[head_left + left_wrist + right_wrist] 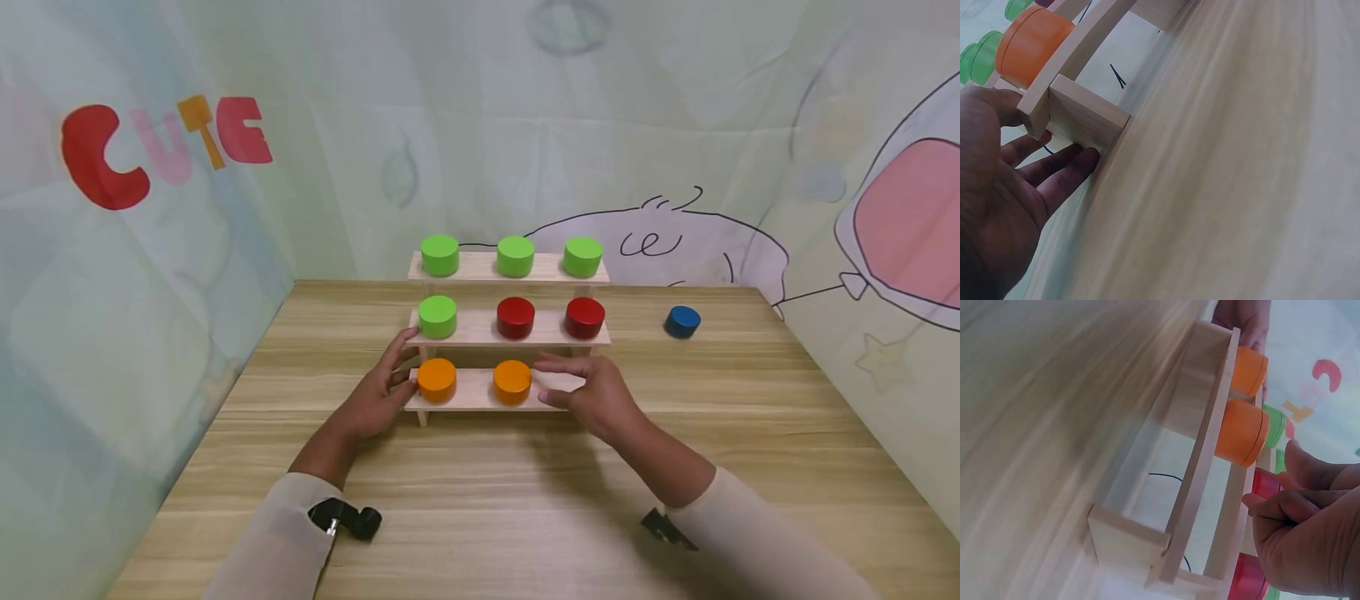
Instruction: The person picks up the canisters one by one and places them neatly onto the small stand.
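A three-tier wooden rack stands on the table with small round lidded jars on its shelves. My left hand is at the left end of the lowest shelf; in the left wrist view its thumb is at the shelf end and its extended fingers lie by the wooden leg. Beside that thumb sits one orange jar. A second orange jar stands mid-shelf. My right hand hovers just right of it, thumb and forefinger apart, holding nothing.
Green jars line the top shelf. On the middle shelf, a green jar is at left, with two red jars, one central and one at right. A blue jar stands on the table at right. Printed cloth hangs behind.
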Demonstrator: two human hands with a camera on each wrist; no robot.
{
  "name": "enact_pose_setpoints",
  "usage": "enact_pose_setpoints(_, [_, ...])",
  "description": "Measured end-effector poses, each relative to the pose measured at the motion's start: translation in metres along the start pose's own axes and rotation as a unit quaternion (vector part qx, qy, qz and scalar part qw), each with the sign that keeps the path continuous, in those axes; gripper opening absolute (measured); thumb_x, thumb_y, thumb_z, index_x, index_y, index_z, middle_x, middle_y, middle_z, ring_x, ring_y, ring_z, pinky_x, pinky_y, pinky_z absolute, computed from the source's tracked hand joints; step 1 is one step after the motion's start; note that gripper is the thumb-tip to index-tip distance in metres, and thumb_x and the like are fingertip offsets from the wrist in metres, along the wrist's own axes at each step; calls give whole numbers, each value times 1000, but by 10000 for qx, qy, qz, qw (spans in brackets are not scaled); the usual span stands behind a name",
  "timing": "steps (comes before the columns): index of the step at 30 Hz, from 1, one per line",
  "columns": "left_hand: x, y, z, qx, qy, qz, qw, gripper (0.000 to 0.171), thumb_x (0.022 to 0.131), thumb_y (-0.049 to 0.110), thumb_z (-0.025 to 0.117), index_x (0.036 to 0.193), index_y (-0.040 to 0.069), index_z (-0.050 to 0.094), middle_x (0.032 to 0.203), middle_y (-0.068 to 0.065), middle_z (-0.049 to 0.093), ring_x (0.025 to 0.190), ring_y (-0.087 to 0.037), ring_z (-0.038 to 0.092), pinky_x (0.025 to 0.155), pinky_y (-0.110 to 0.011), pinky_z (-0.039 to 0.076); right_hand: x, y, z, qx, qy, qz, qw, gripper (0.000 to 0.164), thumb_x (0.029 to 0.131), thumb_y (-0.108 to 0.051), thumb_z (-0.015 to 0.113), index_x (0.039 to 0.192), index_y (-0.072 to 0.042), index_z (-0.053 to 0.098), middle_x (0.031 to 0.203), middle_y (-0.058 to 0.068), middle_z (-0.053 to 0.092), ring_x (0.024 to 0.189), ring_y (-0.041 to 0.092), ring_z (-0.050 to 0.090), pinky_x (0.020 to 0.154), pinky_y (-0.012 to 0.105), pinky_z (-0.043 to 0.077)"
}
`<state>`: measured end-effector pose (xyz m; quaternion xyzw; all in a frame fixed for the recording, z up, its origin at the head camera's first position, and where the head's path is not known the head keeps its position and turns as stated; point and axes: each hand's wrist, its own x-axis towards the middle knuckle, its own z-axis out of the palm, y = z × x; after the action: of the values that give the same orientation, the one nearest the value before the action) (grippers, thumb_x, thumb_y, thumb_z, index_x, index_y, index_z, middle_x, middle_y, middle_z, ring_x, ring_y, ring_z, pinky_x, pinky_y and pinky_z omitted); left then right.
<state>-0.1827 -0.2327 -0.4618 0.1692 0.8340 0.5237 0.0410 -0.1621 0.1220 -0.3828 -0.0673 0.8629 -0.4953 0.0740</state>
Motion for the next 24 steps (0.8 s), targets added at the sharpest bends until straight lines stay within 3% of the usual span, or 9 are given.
enact_pose_setpoints(2, [0, 0, 1, 6, -2, -11, 10000, 81, 112, 5, 52, 175, 37, 12, 176, -29, 31, 150, -58, 50, 119, -69, 46, -3, 1, -4, -142, 23, -37, 9999, 44, 90, 0, 87, 132, -13, 81, 150, 8, 71, 155, 40, 52, 78, 24, 62])
enact_pose_setpoints(5, [0, 0, 1, 14, -11, -5, 10000, 80, 113, 6, 52, 175, 36, 11, 176, -28, 31, 150, -58, 50, 119, -69, 46, -7, 4, -12, -320, 70, -104, 9994, 45, 89, 1, 88, 132, -12, 81, 148, 9, 71, 151, 41, 56, 63, 19, 52])
enact_pose_setpoints(12, [0, 2, 0, 54, 24, 4, 10000, 81, 113, 6, 52, 175, 36, 10, 176, -28, 31, 150, -59, 50, 117, -69, 47, -12, 14, -35, -662, 197, -149, 9975, 45, 89, -1, 88, 133, -11, 80, 146, 15, 72, 148, 43, 58, 65, 18, 55])
enact_pose_setpoints(16, [1, 2, 0, 34, 20, 56, 10000, 81, 112, 6, 52, 175, 35, 11, 175, -29, 31, 149, -59, 51, 117, -69, 47, -14, 21, -51, -843, 241, -67, 9961, 44, 91, -4, 87, 133, -11, 79, 145, 19, 71, 143, 45, 62, 61, 24, 53])
enact_pose_setpoints(20, [1, 1, 0, 11, 5, 100, 9999, 80, 112, 5, 52, 175, 33, 11, 175, -30, 31, 149, -59, 50, 118, -69, 47, -12, 29, -69, -1248, 260, -64, 9918, 40, 92, -9, 87, 131, -7, 80, 141, 24, 72, 141, 48, 62, 87, 44, 65])
enact_pose_setpoints(23, [1, 1, 0, 9, 4, 89, 10000, 80, 112, 5, 52, 175, 33, 11, 175, -30, 31, 149, -59, 50, 118, -69, 47, -8, 35, -81, -1475, 266, 54, 9887, 37, 94, -11, 86, 131, -5, 80, 140, 25, 72, 143, 50, 60, 106, 58, 60])
enact_pose_setpoints(24, [1, 1, 0, 8, 5, 76, 10000, 80, 112, 5, 52, 175, 34, 11, 175, -30, 31, 149, -59, 50, 118, -69, 47, -7, 37, -85, -1514, 265, 95, 9881, 37, 95, -11, 85, 131, -4, 79, 140, 25, 72, 143, 50, 60, 107, 60, 59])
